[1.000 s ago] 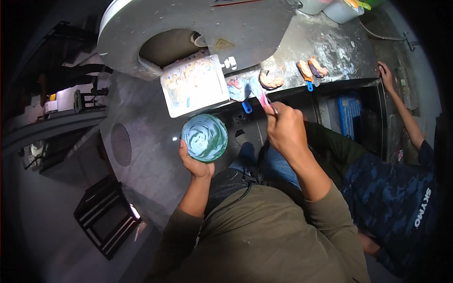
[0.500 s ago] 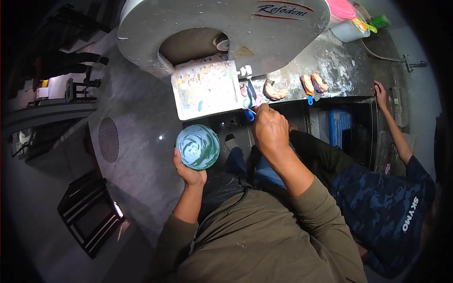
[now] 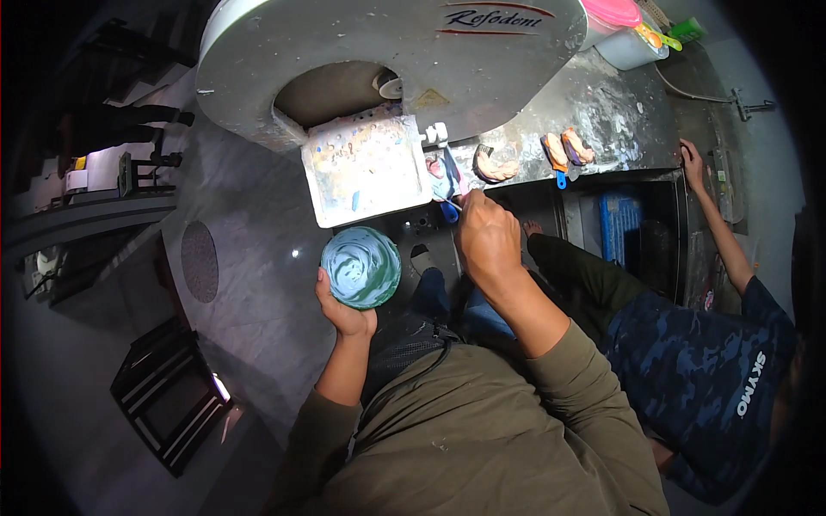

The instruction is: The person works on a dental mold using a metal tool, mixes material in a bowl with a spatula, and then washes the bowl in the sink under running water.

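Note:
My left hand [image 3: 344, 311] is wrapped round the side of a round green bowl [image 3: 361, 268] with pale blue-white paste smeared inside. My right hand [image 3: 489, 232] is closed on a thin tool [image 3: 453, 205], whose tip is at a blue-handled dental tray [image 3: 446, 182] by the counter's edge. Just right of it lies a tray with pale pink material [image 3: 496, 165]. Farther right are two more filled trays, one orange with a blue handle [image 3: 554, 153], one purple [image 3: 577, 146].
A grey machine [image 3: 482, 73] marked "Rofodent" stands ahead, with a stained white tray [image 3: 366, 172] at its opening. Tubs [image 3: 632, 50] sit at the counter's back right. On the right a person in a camouflage shirt [image 3: 701, 378] rests a hand [image 3: 691, 159] on the counter edge.
The machine, white tray and counter items appear shifted slightly left in view. Both hands keep nearly the same pose and the same holds.

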### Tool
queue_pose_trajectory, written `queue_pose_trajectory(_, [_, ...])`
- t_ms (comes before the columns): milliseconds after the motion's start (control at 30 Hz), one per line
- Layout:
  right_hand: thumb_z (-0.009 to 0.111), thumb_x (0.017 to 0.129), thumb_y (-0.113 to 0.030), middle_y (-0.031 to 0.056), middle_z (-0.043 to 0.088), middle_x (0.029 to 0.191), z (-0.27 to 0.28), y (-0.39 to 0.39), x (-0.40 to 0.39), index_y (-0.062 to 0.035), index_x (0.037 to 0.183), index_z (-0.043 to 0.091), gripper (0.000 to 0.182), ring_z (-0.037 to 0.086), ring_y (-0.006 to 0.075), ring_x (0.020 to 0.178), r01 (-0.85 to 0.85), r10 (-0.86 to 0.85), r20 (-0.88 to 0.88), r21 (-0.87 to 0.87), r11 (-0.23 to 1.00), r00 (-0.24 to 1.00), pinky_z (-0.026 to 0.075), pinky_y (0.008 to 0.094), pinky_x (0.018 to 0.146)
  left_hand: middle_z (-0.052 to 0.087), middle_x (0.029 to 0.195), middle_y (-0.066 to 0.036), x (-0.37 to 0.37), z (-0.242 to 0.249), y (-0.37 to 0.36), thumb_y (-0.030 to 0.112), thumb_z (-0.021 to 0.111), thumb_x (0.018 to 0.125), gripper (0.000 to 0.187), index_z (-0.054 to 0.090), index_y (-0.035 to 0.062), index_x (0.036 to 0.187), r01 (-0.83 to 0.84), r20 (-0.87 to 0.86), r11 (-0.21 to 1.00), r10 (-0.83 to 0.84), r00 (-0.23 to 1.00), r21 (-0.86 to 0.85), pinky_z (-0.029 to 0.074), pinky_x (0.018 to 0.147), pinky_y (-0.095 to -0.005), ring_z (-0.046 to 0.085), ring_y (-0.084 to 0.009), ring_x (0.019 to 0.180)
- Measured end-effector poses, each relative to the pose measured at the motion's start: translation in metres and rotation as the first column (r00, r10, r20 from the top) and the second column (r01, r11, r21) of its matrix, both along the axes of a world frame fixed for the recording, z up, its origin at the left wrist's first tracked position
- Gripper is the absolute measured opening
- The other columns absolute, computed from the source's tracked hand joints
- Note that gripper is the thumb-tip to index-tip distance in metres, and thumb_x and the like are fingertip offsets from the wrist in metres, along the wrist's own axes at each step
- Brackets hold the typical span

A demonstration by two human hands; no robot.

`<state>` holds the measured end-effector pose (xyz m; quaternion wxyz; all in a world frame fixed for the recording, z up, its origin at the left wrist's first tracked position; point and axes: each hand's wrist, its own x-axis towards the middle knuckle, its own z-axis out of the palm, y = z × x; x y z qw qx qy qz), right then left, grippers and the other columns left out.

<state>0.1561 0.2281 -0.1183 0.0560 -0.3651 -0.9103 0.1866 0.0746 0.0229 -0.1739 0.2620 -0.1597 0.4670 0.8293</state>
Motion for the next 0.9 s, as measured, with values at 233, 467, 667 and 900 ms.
queue_pose_trajectory(233, [0.052,0.088,-0.005,0.0263,0.068,0.08,0.007,0.004,-0.001,0.0033,0.086,0.057,0.01,0.069,0.044,0.072,0.012,-0.012,-0.018,-0.044,0.999,1.0,0.056,0.0515,0.068,0.064,0.119,-0.01,0.001,-0.002,0.003,0.051,0.045,0.099,0.055,0.057,0.0061,0.127,0.007,0.004,1.0,-0.007,1.0,0.004,0.051,0.094,-0.0415,0.063,-0.0257,0.111])
queue_pose_trajectory(467, [0.053,0.086,-0.004,0.0308,0.067,0.077,0.038,0.014,0.006,0.0065,0.081,0.063,0.016,0.068,0.0487,0.075,0.108,-0.107,0.015,-0.117,0.987,0.994,0.055,0.0541,0.072,0.064,0.119,-0.01,0.002,0.0,0.005,0.052,0.044,0.099,0.055,0.056,0.0063,0.128,0.015,-0.004,1.0,-0.015,1.0,-0.022,0.053,0.092,-0.0415,0.064,-0.0256,0.109])
queue_pose_trajectory(667, [0.054,0.087,-0.006,0.0319,0.066,0.076,0.027,0.016,0.001,0.0067,0.081,0.064,0.017,0.067,0.0496,0.075,0.075,-0.08,-0.028,-0.144,0.987,0.996,0.054,0.0554,0.073,0.065,0.116,-0.01,0.002,-0.001,0.006,0.052,0.043,0.099,0.055,0.057,0.0068,0.127,0.016,0.011,0.999,-0.016,1.0,-0.039,0.058,0.08,-0.0428,0.066,-0.0262,0.103])
queue_pose_trajectory(900, [0.054,0.09,-0.009,0.0321,0.066,0.077,0.016,0.021,-0.003,0.0064,0.083,0.066,0.021,0.067,0.0494,0.075,0.079,-0.086,-0.036,-0.159,0.984,0.996,0.053,0.0559,0.072,0.066,0.115,-0.01,0.005,-0.001,0.006,0.054,0.043,0.099,0.056,0.057,0.008,0.127,0.007,0.021,0.998,-0.006,1.0,-0.058,0.06,0.07,-0.0433,0.067,-0.0268,0.1])
